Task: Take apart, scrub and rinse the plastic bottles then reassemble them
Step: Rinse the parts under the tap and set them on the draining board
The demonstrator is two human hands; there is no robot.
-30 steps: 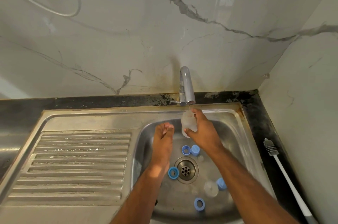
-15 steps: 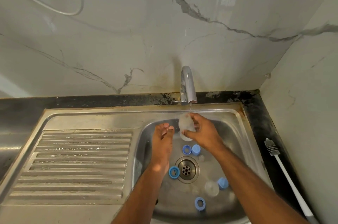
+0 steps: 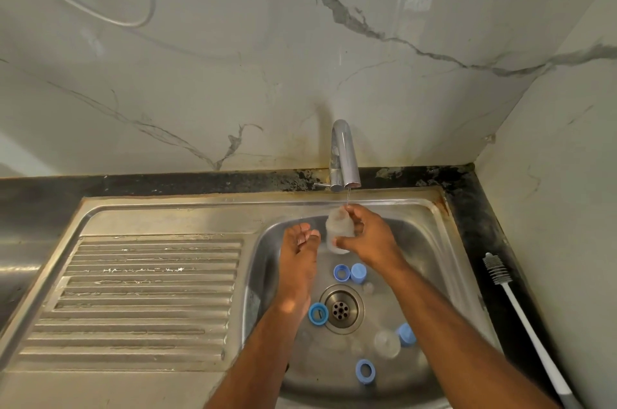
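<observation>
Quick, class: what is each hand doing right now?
Left hand: open, fingers straight, holding nothing.
Right hand: gripping the small translucent plastic bottle.

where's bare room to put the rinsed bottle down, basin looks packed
The ribbed drainboard left of the basin is bare. The basin floor is crowded: blue rings and caps around the drain. The right counter strip holds the bottle brush.

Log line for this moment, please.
phase: rinse | right hand: holds bottle under tap | left hand: open, idle | caps: in sink
</observation>
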